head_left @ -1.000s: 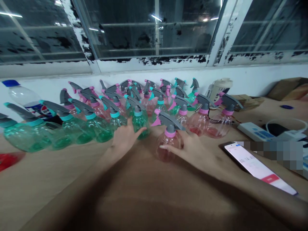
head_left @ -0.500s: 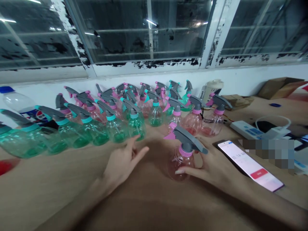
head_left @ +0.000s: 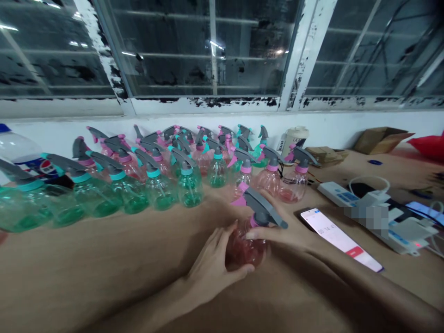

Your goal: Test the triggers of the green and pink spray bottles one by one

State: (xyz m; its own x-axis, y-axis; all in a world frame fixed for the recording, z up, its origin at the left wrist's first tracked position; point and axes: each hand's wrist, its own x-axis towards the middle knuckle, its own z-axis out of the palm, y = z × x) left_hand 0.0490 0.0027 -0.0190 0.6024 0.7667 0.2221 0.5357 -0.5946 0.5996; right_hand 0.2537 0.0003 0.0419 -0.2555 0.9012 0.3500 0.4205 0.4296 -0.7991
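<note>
Between my hands is a pink spray bottle (head_left: 248, 247) with a grey and pink trigger head, leaning a little to one side. My left hand (head_left: 217, 259) curves around the bottle's lower left side, fingers behind it and thumb at the front near the base. From the right, my right hand (head_left: 277, 231) grips the bottle just below its pink collar, thumb across the front; its other fingers are mostly hidden behind. Just beyond stand a green spray bottle (head_left: 190, 187) with a teal collar and a clear pink spray bottle (head_left: 244, 178).
Several more green and pink spray bottles crowd along the wall. At the far left is a Pepsi bottle (head_left: 24, 152). On the right lie a phone (head_left: 333, 231) with a lit timer and a power strip (head_left: 338, 192). A coffee cup (head_left: 296, 141) and cardboard box (head_left: 378, 140) stand behind.
My left hand has moved right and closed around the pink spray bottle. My right hand has brought the bottle slightly left and tilted it more. The camera view has shifted a little.
</note>
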